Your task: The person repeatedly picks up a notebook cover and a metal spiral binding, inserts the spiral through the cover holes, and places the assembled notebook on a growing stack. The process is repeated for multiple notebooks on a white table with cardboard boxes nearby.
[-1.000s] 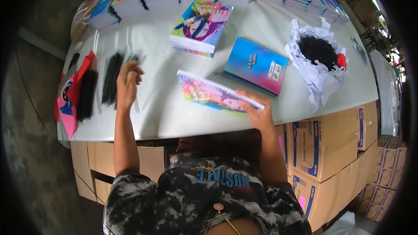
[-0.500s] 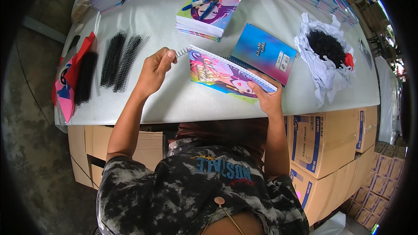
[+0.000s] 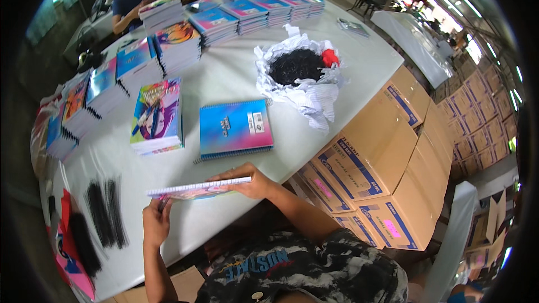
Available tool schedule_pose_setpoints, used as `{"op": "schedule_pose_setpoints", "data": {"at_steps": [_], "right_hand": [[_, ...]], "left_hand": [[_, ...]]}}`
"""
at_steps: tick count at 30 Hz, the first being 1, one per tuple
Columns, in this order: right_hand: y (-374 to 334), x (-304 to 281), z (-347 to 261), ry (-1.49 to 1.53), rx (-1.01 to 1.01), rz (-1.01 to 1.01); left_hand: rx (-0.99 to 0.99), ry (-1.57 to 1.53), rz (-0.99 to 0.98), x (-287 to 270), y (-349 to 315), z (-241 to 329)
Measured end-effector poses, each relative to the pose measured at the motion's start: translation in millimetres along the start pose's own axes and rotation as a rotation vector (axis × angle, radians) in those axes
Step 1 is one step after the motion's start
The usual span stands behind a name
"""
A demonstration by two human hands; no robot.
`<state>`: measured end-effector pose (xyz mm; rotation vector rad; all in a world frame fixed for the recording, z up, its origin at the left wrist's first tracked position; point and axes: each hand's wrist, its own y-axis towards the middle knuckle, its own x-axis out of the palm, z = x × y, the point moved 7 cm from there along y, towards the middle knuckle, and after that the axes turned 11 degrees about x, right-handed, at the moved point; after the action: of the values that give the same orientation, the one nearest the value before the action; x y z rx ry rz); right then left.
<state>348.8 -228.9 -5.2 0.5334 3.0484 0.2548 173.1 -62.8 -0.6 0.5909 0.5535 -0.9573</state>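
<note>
A spiral notebook with a colourful cover is held nearly edge-on above the near side of the table, its white page edge and row of punched holes facing up. My right hand is closed around its right end, fingers behind. At its left end, my left hand has its fingers closed against the corner; a small dark thing shows there, too small to make out. Just beyond lies a blue-and-pink spiral notebook, back cover up. Left of that is a stack of notebooks with pens on top.
Black plastic spiral coils lie at the left, beside a red-and-pink wrapper. A paper-lined heap of black coil scraps sits farther right. Notebook stacks line the far edge. Cardboard boxes stand right of the table. Another person works beyond.
My view has swung to the right. My left hand has come in from the thin coil it pinched to the notebook's left end. The notebook has tilted nearly edge-on.
</note>
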Motion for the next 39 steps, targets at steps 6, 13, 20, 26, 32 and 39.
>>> {"op": "schedule_pose_setpoints", "data": {"at_steps": [6,13,20,26,32,39], "right_hand": [[20,8,15,0.013,0.203,0.017],[11,-13,17,-0.026,0.338,0.139],[-6,-14,-4,-0.085,0.267,0.175],[0,-11,-3,-0.129,0.160,0.140],[-13,-30,21,0.103,0.097,0.279],[-13,-27,4,0.031,0.060,0.276]], "left_hand": [[-0.063,0.096,-0.014,14,-12,-48],[-0.007,0.201,-0.041,26,-3,-35],[0.064,0.412,-0.119,37,-5,-32],[-0.047,0.270,-0.109,25,-11,-35],[-0.014,-0.131,0.212,-30,0,-1],[-0.026,-0.245,0.128,-20,18,23]]}}
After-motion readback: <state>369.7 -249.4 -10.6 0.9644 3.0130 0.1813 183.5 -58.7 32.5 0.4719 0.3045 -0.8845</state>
